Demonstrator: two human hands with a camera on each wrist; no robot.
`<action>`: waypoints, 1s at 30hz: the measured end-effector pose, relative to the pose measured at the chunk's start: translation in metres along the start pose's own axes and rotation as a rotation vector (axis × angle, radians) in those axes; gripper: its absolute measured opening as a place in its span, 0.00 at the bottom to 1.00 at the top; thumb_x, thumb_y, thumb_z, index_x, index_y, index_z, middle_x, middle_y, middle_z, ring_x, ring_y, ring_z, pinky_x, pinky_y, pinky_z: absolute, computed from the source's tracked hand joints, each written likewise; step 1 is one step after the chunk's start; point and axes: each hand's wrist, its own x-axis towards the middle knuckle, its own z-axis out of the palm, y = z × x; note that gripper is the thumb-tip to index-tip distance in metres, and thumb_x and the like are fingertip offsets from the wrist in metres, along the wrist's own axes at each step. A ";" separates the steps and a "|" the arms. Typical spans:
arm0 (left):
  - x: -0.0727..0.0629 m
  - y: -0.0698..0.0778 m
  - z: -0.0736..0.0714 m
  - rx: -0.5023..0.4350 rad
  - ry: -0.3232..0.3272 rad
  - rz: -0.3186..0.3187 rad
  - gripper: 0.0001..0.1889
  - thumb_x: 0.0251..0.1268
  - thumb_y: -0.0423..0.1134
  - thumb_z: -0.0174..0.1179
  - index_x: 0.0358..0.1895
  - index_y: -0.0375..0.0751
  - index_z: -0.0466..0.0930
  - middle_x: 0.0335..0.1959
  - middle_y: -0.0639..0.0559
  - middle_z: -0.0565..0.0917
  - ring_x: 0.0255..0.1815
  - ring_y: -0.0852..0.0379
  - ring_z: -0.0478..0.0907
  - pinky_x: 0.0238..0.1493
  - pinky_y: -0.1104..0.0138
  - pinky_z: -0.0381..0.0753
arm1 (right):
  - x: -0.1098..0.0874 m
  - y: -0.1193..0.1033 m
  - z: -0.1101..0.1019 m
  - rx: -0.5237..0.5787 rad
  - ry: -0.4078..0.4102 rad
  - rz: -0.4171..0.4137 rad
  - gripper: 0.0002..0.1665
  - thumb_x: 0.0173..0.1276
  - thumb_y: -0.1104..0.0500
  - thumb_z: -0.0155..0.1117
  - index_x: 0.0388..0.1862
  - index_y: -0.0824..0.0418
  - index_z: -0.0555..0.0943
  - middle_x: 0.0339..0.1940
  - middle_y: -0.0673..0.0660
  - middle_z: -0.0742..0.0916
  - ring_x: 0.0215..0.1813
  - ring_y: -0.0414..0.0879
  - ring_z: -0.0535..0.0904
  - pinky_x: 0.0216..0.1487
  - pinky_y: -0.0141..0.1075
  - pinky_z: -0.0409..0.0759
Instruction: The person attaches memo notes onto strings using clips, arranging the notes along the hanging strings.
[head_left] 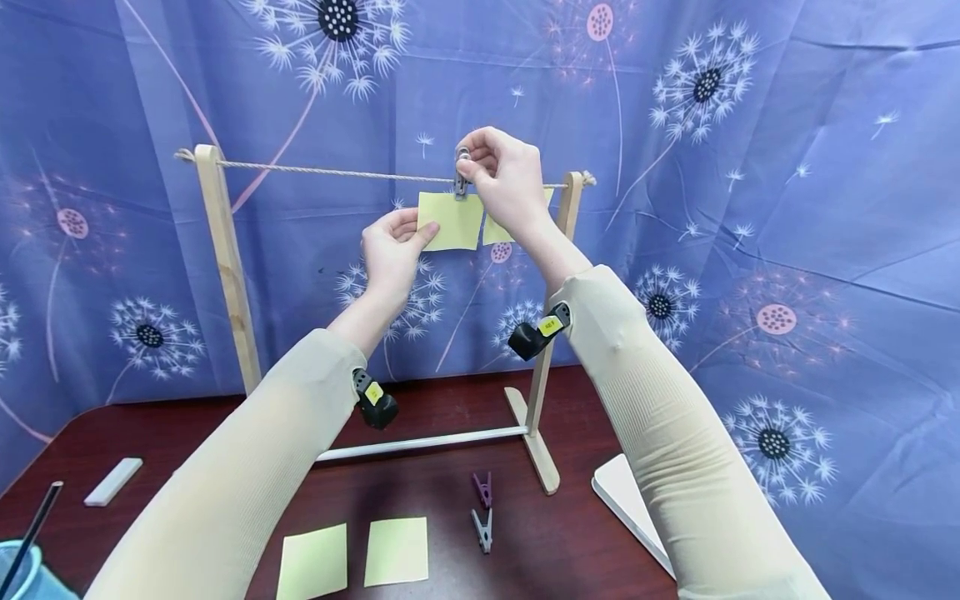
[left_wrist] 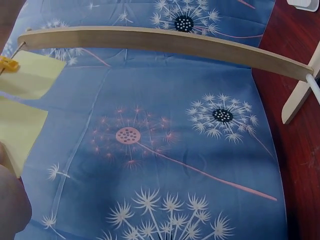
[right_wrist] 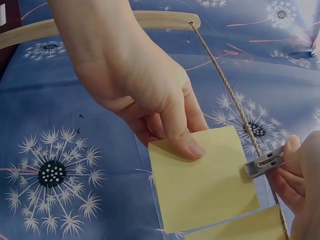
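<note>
A yellow sticky note (head_left: pixel 452 223) hangs just under the rope (head_left: pixel 337 172). My left hand (head_left: pixel 393 254) pinches its left edge between thumb and fingers. With thumb and fingers my right hand (head_left: pixel 506 179) grips a grey clothespin (head_left: pixel 462 173), which sits across the rope at the note's top edge. In the right wrist view the clothespin (right_wrist: pixel 265 162) touches or nearly touches the paper; whether it bites the note cannot be told. Beside it hangs a second yellow note (left_wrist: pixel 32 75), with an orange-yellow clothespin (left_wrist: pixel 8 64) at its top.
The rope runs between wooden posts (head_left: pixel 228 267) of a stand on a dark red table (head_left: pixel 442 492). Two more notes (head_left: pixel 313 562) (head_left: pixel 397 552), a purple clothespin (head_left: pixel 483 490) and a grey clothespin (head_left: pixel 483 531) lie in front. A white block (head_left: pixel 113 482), blue cup (head_left: pixel 33 571) and white object (head_left: pixel 630 508) stand around.
</note>
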 end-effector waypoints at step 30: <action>0.000 0.001 -0.003 -0.054 -0.057 0.026 0.18 0.59 0.29 0.67 0.52 0.27 0.80 0.47 0.34 0.84 0.35 0.68 0.81 0.49 0.71 0.82 | -0.008 0.006 -0.006 -0.002 -0.138 0.007 0.21 0.68 0.62 0.64 0.58 0.69 0.79 0.50 0.65 0.87 0.52 0.51 0.85 0.55 0.30 0.79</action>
